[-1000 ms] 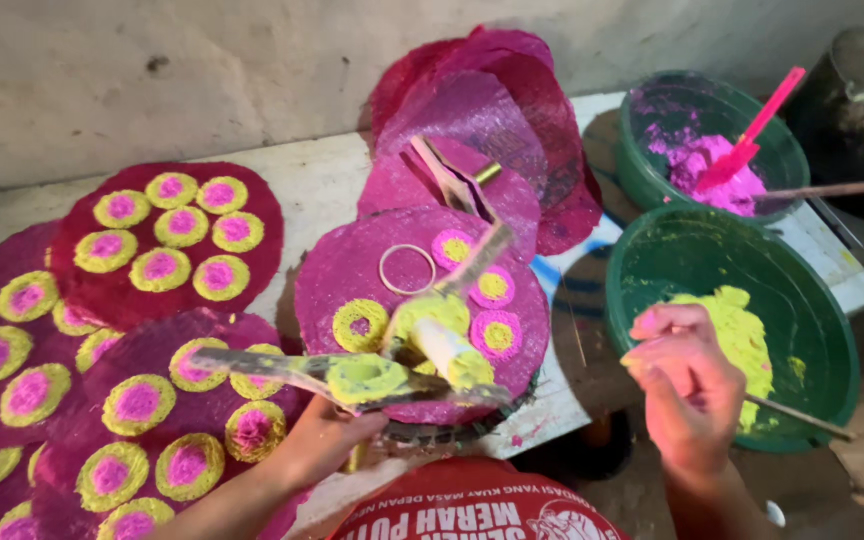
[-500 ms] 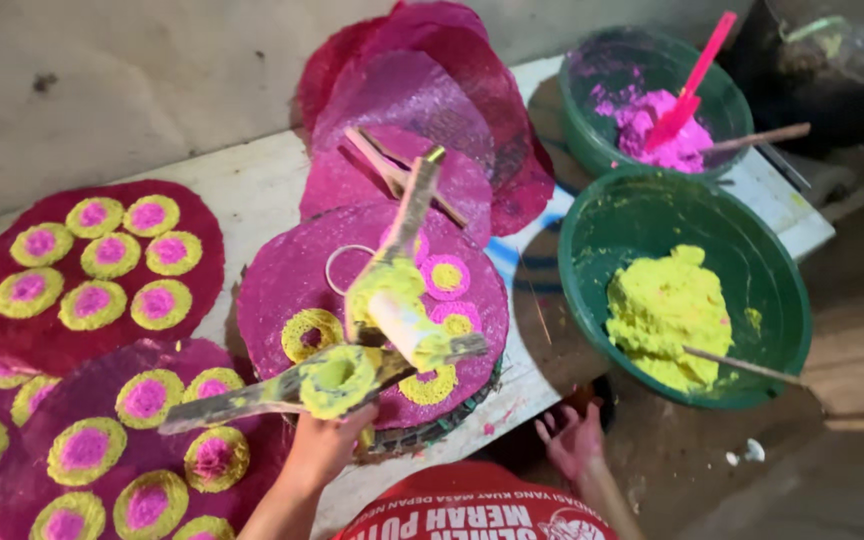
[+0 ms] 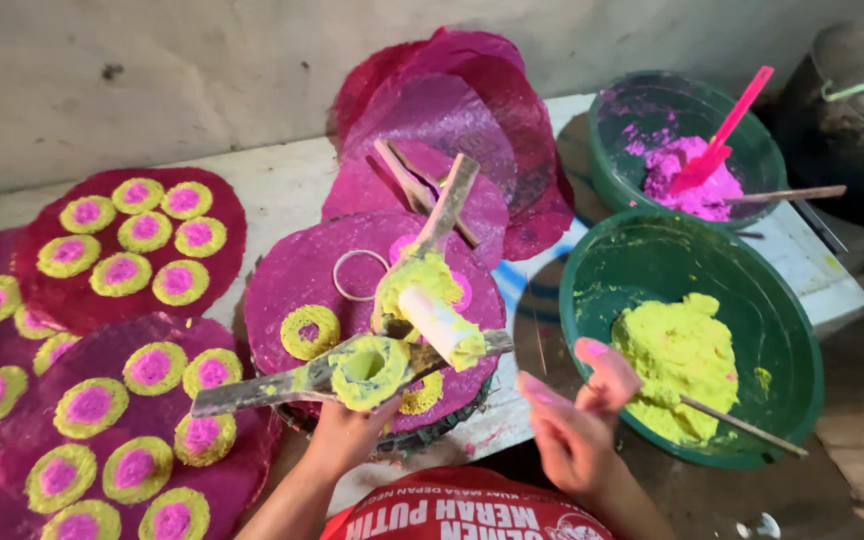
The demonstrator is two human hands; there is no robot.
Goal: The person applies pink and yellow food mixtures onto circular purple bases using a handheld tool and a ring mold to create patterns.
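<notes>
My left hand (image 3: 347,435) grips a flat metal spatula (image 3: 252,390) bearing a yellow-green dough ring (image 3: 367,365), held over a round magenta tray (image 3: 297,275). A white tube mould (image 3: 439,322) smeared with yellow dough and a wooden stick (image 3: 444,208) rest across the same tray, next to one yellow ring with a pink centre (image 3: 310,331) and a thin wire ring (image 3: 357,274). My right hand (image 3: 572,425) hovers with stained fingers apart and nothing in it, at the near rim of a green bowl (image 3: 777,300) of yellow dough (image 3: 677,350).
A second green bowl (image 3: 617,150) holds pink dough and a pink spatula (image 3: 727,130). Magenta trays (image 3: 227,200) filled with several yellow-and-pink rings lie to the left. Stacked magenta trays (image 3: 472,110) lean by the wall. A dark pot (image 3: 852,130) stands at far right.
My right hand left the yellow dough, dropped low, and has come back up beside the green bowl. The left hand keeps holding the spatula with the ring.
</notes>
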